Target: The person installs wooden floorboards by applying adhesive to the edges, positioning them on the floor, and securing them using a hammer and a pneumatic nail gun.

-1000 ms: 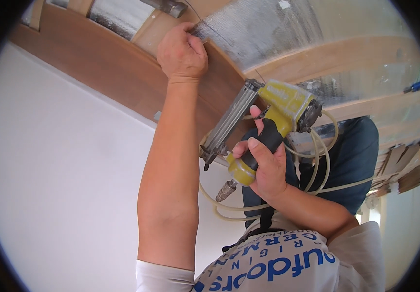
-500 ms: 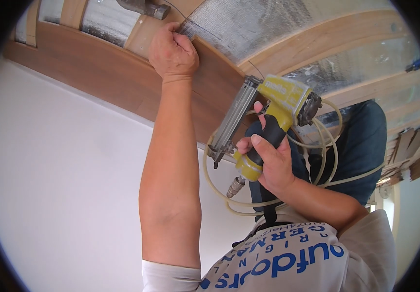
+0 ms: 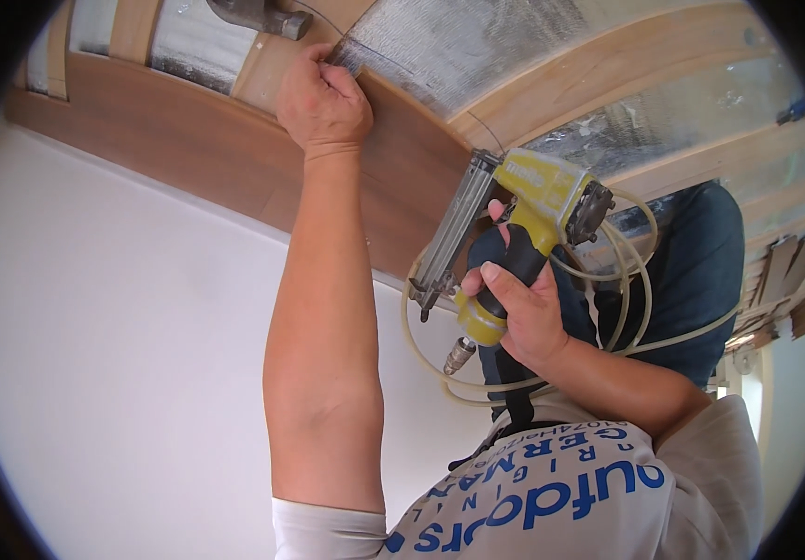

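Note:
My left hand (image 3: 325, 105) is closed at the upper edge of a reddish-brown wooden board (image 3: 150, 121), fingers curled over it beside a pale wooden batten (image 3: 262, 70). A hammer (image 3: 281, 23) lies just above those fingers. My right hand (image 3: 529, 313) grips the black handle of a yellow and black pneumatic nail gun (image 3: 547, 196), with its metal magazine angled down-left in front of the board. A clear air hose (image 3: 647, 308) loops around that hand and tool.
Curved pale wooden ribs (image 3: 580, 61) cross silver foil (image 3: 421, 42). A white surface (image 3: 122, 336) fills the left. My bent legs (image 3: 701, 261) show behind the hose. A small blue item (image 3: 795, 110) and loose wooden pieces (image 3: 785, 271) are at the right.
My view has shifted slightly: the board, hammer and left hand appear higher and further left, while my right hand with the nail gun sits a little further right. Both grips look the same.

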A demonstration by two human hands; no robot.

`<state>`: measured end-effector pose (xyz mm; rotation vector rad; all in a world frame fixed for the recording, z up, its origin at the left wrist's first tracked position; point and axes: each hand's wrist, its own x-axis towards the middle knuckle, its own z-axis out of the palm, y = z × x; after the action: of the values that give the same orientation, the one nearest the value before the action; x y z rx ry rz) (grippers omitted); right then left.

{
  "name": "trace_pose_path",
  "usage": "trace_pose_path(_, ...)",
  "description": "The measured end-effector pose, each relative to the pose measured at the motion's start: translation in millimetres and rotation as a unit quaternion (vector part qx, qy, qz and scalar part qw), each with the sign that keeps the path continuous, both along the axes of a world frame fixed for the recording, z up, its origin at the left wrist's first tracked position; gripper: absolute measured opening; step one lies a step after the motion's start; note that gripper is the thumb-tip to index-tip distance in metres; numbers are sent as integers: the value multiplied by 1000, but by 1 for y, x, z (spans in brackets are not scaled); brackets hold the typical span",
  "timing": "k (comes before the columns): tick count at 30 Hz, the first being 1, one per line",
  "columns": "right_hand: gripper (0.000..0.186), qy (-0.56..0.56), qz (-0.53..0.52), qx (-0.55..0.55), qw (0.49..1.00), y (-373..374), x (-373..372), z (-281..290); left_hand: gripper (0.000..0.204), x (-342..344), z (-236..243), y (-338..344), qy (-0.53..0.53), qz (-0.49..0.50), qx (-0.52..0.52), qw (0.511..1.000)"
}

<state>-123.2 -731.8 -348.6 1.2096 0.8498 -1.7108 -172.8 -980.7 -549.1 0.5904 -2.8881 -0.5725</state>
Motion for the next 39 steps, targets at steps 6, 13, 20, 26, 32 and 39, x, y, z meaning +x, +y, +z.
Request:
trace_pose_path(6, 58, -4, -24, -11, 1000, 2, 7, -2, 18, -3, -1, -1, 16, -9, -7, 1000)
trace_pose_path(13, 60, 1, -18, -13, 1000, 1, 15, -2, 19, -6, 2, -8, -10, 7, 15, 1000)
trace_pose_path(20, 56, -37, -48, -8, 998, 1, 11, -3, 19, -7, -6, -16, 33, -2, 13, 999)
trace_pose_path(26, 51, -12, -1, 20, 1000, 3, 7, 4, 18, -17, -11, -27, 62, 1, 15, 998)
trace_pose_path(32, 36, 173, -25, 74, 982, 34, -8, 29, 21, -3, -34, -47, -29, 48, 34, 998)
trace_pose_path(39, 19, 434, 223, 184, 853, 114, -30, 110, 28, 12, 33, -5, 24, 125, 199, 972)
